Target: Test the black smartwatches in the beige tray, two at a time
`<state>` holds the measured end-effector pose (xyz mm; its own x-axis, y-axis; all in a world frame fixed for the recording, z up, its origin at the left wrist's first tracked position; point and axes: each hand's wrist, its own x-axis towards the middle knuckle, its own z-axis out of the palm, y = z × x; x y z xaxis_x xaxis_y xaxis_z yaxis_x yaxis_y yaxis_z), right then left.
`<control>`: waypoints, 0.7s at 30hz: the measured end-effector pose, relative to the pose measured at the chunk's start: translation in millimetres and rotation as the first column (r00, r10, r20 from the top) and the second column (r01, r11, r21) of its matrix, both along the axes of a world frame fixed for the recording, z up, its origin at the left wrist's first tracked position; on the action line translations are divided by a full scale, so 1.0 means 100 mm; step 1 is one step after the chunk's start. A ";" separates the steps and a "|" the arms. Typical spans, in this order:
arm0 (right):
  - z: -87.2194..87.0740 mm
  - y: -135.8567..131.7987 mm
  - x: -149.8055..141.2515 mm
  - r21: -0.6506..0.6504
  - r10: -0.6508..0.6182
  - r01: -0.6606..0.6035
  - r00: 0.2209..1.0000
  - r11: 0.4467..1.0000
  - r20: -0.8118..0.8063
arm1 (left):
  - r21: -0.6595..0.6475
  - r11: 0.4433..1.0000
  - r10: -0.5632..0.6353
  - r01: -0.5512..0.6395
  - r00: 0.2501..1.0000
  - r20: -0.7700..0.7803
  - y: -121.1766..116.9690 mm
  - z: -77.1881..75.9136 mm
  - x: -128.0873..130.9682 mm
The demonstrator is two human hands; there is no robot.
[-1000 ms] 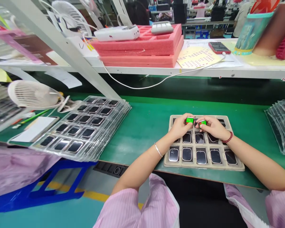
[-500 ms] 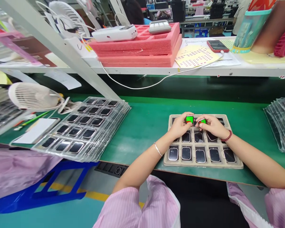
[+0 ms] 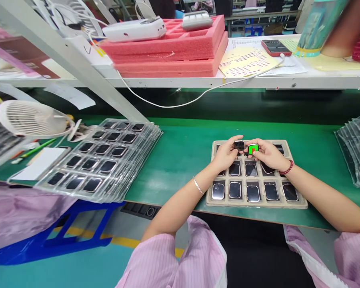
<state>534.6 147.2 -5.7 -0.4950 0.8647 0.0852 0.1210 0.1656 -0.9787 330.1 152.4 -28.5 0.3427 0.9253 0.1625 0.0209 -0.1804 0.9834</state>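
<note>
Glossy dark glass screens (metal-looking rims) above matt, beige plastic.

We see a green-topped workbench across the middle of the frame, with a white shelf above it and a slanting white post at upper left. At lower left, we have a blue stool on a teal floor crossed by a yellow stripe. Along the top edge we make out more benches, dark chairs and another blue stool; pale glare lies on our bench top.
</note>
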 end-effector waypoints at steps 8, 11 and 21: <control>0.01 0.00 0.00 0.031 0.007 -0.007 1.000 1.000 0.013 | -0.060 0.998 0.012 -0.011 1.000 0.019 -0.02 0.05 0.02; 0.03 0.00 0.01 -0.007 -0.001 0.001 0.999 1.000 0.041 | -0.038 0.999 0.015 -0.014 1.000 0.011 -0.02 0.03 0.01; 0.06 -0.03 -0.01 0.044 0.018 -0.017 1.000 0.999 -0.023 | -0.031 0.999 0.017 -0.016 0.999 0.032 -0.01 0.03 0.02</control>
<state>533.2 144.4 0.6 -0.5078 0.8508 0.1351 0.0943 0.2108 -0.9730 332.1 151.9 -25.5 0.3223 0.9355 0.1450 -0.0080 -0.1505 0.9886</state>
